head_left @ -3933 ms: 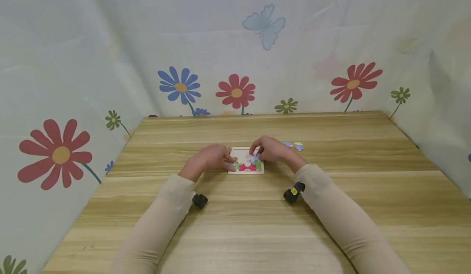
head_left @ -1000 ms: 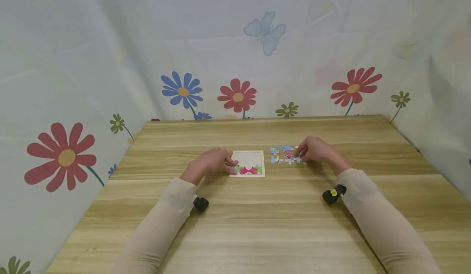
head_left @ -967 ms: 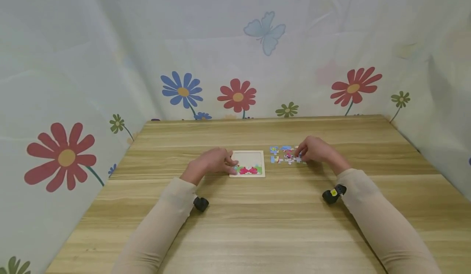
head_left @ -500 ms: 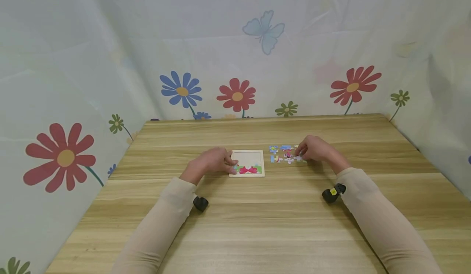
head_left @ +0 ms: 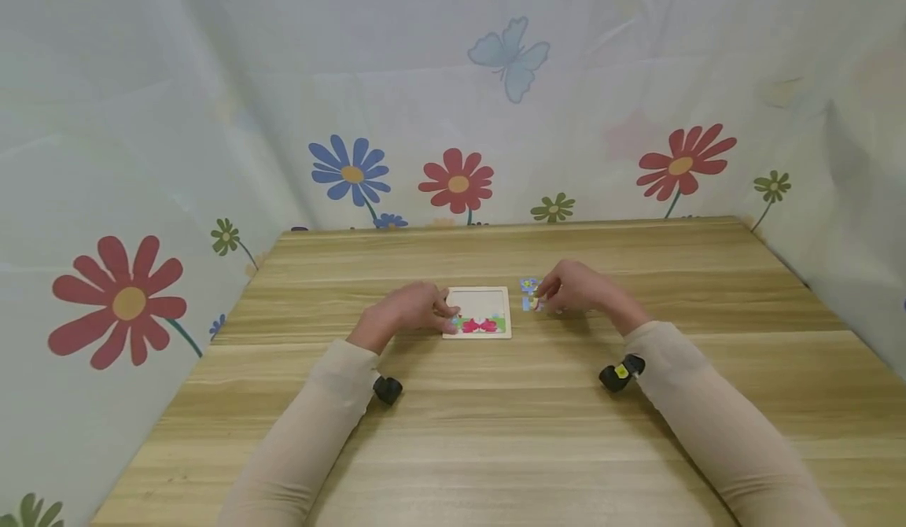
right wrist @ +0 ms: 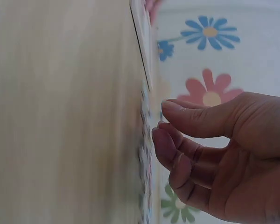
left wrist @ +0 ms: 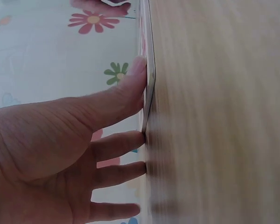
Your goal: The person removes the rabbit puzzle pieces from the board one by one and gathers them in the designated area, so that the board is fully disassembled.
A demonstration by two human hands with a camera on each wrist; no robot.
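A small wooden puzzle tray (head_left: 506, 315) lies flat on the table. Its lower strip shows a green and pink picture, and bare backing shows above that. My left hand (head_left: 414, 307) rests at the tray's left side, with the thumb (left wrist: 138, 67) on its edge and the other fingers (left wrist: 116, 144) extended, their tips at the table. Over the loose jigsaw pieces (head_left: 528, 284) to the right of the tray hovers my right hand (head_left: 576, 287). Its fingers are loosely bent, with a gap to the thumb and nothing seen between them. It hides most of the pieces in the head view.
The wooden table (head_left: 453, 433) stretches toward me and to both sides. A white curtain (head_left: 396, 63) printed with flowers and a butterfly hangs behind it and along the sides. A small black camera (head_left: 388, 389) is strapped at the left wrist, another camera (head_left: 617, 377) at the right.
My right hand was over the tray with a piece, then went right to the loose pieces. In the last half second it has shifted left across them. My left hand stays at the tray.
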